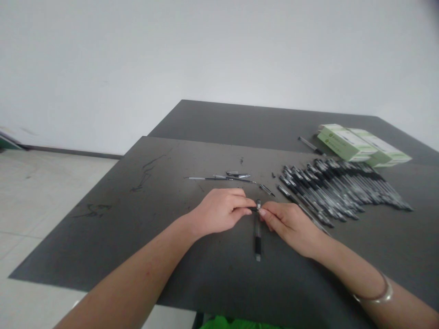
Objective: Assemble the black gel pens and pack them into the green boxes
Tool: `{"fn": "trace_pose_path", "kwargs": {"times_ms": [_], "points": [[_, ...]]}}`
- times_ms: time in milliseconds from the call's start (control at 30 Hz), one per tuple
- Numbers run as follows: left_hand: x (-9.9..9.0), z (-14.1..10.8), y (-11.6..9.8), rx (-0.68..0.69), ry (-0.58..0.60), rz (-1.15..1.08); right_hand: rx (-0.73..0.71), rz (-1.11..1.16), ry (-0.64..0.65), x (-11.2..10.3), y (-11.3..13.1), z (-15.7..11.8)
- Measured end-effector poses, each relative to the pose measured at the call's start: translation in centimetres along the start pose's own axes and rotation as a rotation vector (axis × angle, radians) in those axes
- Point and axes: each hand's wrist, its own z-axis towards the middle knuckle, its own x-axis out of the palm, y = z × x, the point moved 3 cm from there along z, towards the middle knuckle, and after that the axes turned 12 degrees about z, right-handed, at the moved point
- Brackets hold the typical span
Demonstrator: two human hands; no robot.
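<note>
Two-handed small-part work, seemingly: my left hand [224, 210] pinches a small black piece [253, 209]; my right hand [291, 224], fingers bent, grip unclear, is beside it, at the far end of a clear, black-gripped plastic pen [258, 244]. Next calls for steady fingertips.

Clear plastic pen [258, 230], matt tabletop [212, 274], smooth card boxes [348, 143], shiny metal bangle [388, 292]

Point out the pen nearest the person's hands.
The pen with its far end between the left hand and the right hand. The other whole pens lie farther right, in the spread pile or beside the boxes.
</note>
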Motion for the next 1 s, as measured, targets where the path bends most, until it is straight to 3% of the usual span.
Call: {"fn": "trace_pose_path", "kwargs": {"times_ms": [300, 700, 1000], "points": [[-0.52, 0.27, -0.17, -0.009, -0.008, -0.034, -0.045, 0.017, -0.047, -0.29, 0.20, -0.04], [-0.22, 0.08, -0.09, 0.015, -0.008, -0.008, 0.005, 0.020, 0.011, 0.00, 0.11, 0.01], [-0.44, 0.20, -0.04, -0.022, -0.014, -0.027, -0.052, 0.032, -0.070, -0.34, 0.20, -0.13]]}}
